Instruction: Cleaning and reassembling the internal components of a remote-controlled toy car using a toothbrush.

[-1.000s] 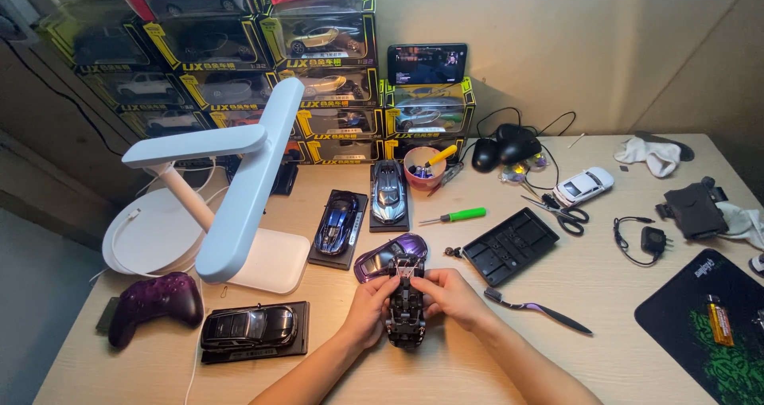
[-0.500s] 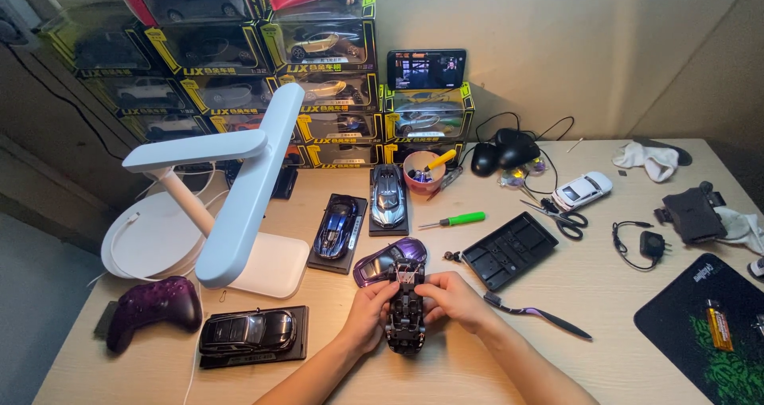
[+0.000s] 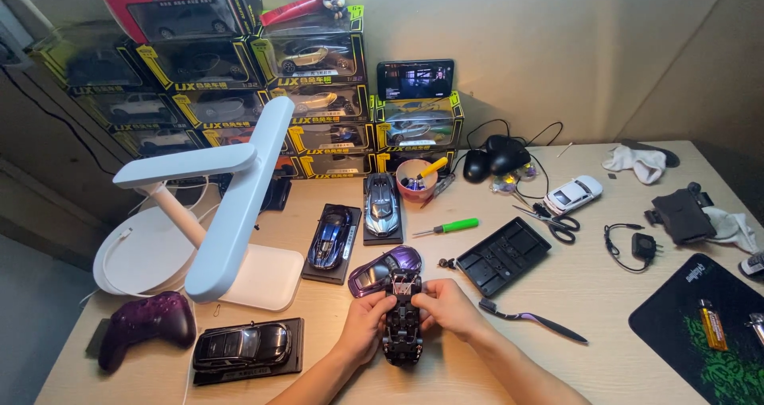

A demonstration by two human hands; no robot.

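Both hands grip a black toy car chassis (image 3: 403, 321) just above the near edge of the wooden table (image 3: 605, 301): the left hand (image 3: 364, 325) clasps its left side, the right hand (image 3: 447, 307) its right side. Touching the chassis's far end lies a purple car shell (image 3: 382, 268). A dark toothbrush (image 3: 532, 321) lies just right of the right hand. Farther back lie a black tray (image 3: 503, 255) and a green screwdriver (image 3: 447, 227). Boxed model cars (image 3: 318, 103) are stacked against the wall.

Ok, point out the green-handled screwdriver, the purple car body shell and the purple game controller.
green-handled screwdriver (image 3: 456, 225), head view, on the green handle.
purple car body shell (image 3: 380, 268), head view, on its roof.
purple game controller (image 3: 148, 324), head view, on its middle.
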